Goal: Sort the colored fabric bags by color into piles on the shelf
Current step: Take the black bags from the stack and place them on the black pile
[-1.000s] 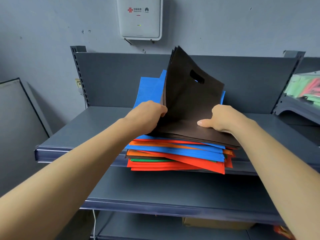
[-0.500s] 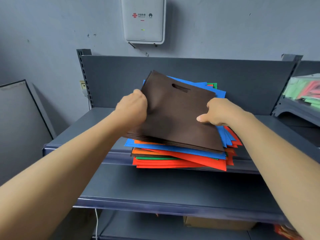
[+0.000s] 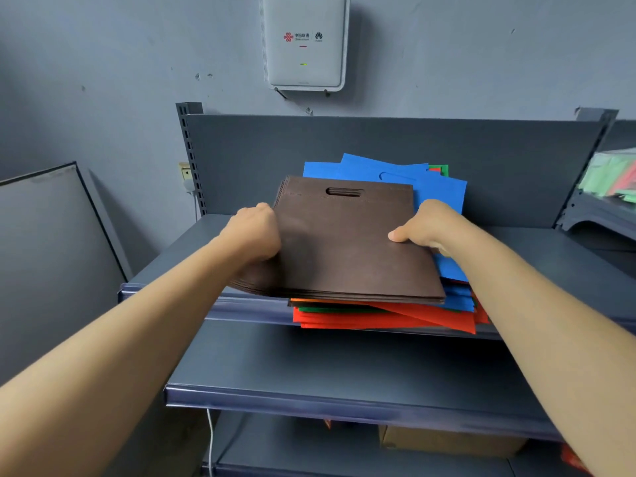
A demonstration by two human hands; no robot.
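A stack of dark brown fabric bags [image 3: 344,242] with a cut-out handle lies almost flat over a mixed pile. My left hand [image 3: 253,234] grips the brown stack's left edge. My right hand [image 3: 425,227] holds its right edge, thumb on top. Beneath it lie blue bags [image 3: 440,191], with red bags [image 3: 385,320] and a green bag [image 3: 330,309] showing at the front. The pile sits on the upper grey shelf [image 3: 186,259], overhanging its front edge.
The shelf's grey back panel [image 3: 378,146] stands behind the pile. A lower shelf [image 3: 344,366] juts out below. A white router box [image 3: 304,43] hangs on the wall. Pale green and red bags [image 3: 616,177] lie on a neighbouring shelf at right. A cardboard box [image 3: 447,442] sits underneath.
The brown stack, held nearly upright a second ago, has tipped down to lie almost flat over the pile. Both hands kept hold of its edges.
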